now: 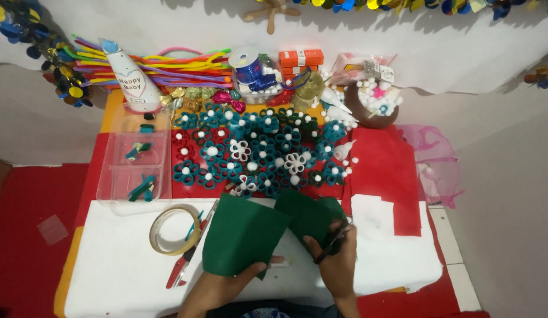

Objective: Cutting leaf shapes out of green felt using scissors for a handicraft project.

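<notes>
Now scissors (pixel 334 240) angled up-right, cutting green felt (pixel 244 235)

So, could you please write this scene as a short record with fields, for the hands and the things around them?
left hand: left hand holds the near edge of a green felt sheet
right hand: right hand grips dark scissors at the felt
near left: tape roll, red-handled cutter
surface: white sheet over red cloth
behind: teal paper flowers, clear tray, pipe cleaners, blue ribbon spool
</notes>
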